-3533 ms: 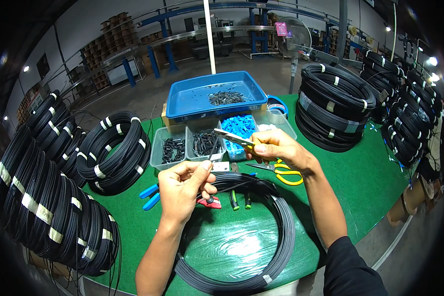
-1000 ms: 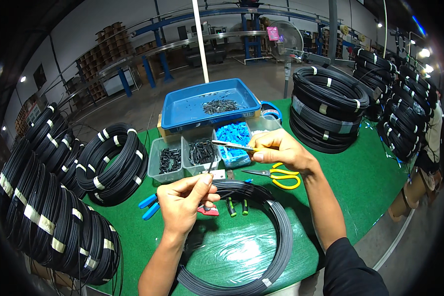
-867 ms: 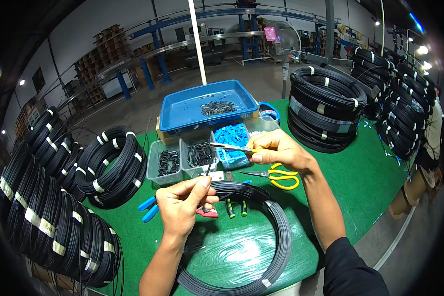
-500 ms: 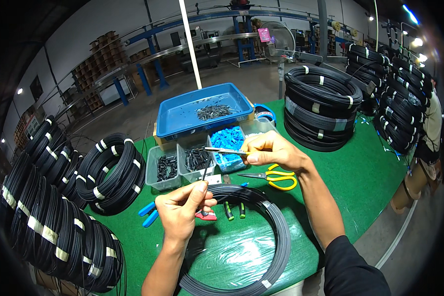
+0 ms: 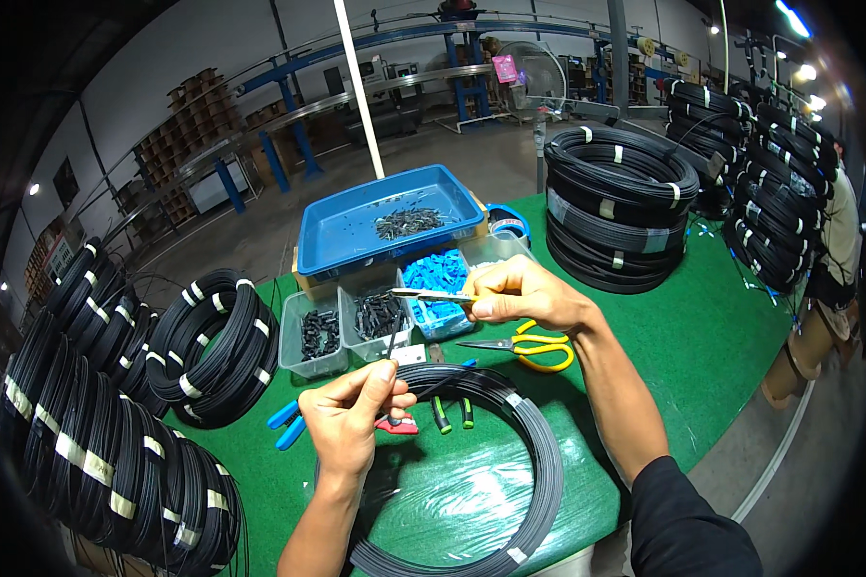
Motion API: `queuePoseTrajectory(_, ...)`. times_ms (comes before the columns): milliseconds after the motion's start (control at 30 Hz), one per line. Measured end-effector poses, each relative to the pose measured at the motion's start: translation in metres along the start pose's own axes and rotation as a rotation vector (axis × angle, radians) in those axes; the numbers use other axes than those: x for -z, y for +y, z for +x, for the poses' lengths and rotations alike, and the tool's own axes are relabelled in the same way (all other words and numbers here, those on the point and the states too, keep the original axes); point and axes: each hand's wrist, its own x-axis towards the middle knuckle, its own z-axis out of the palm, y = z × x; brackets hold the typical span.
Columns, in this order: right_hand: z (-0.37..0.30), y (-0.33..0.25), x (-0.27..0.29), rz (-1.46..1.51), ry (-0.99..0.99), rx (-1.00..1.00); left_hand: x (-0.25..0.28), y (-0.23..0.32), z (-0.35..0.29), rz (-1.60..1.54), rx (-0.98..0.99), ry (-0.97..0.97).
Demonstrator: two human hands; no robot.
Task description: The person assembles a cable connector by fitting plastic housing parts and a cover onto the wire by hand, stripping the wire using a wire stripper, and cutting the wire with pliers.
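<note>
My left hand [image 5: 344,415] is closed, pinching a thin black cable whose short end [image 5: 392,344] points up past the fingertips. In front of and above it, my right hand [image 5: 531,296] grips a slim tool with a silver blade [image 5: 428,294] and a yellow handle. Its tip lies just above the cable end; whether they touch I cannot tell. Below my hands lies a large coil of black cable [image 5: 547,462] on the green table. Yellow-handled scissors [image 5: 547,362] rest under my right hand. Red-handled pliers [image 5: 401,426] are partly hidden by my left hand.
Clear bins hold black parts [image 5: 319,334] and blue connectors [image 5: 437,281]. Behind them stands a blue tray [image 5: 332,252] with small dark pieces. Cable coils are stacked left [image 5: 212,351] and right [image 5: 618,216]. Blue handles [image 5: 287,425] and green-black handles [image 5: 441,415] lie near the coil.
The whole picture has shifted slightly left. Both hands keep nearly the same pose, with the blade still close above the cable end.
</note>
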Motion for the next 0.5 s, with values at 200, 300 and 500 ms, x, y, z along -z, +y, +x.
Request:
queuePoseTrajectory(200,-0.005,-0.001,0.009,0.070,0.130,-0.120,0.001,-0.003,-0.002,-0.027,0.022,-0.005)
queuePoseTrajectory(300,-0.014,-0.007,0.030,0.007,0.227,-0.036,0.002,-0.002,-0.001,-0.007,0.025,-0.002)
queuePoseTrajectory(500,-0.028,-0.026,0.042,-0.297,0.387,0.084,0.003,-0.001,0.008,-0.067,0.063,0.002)
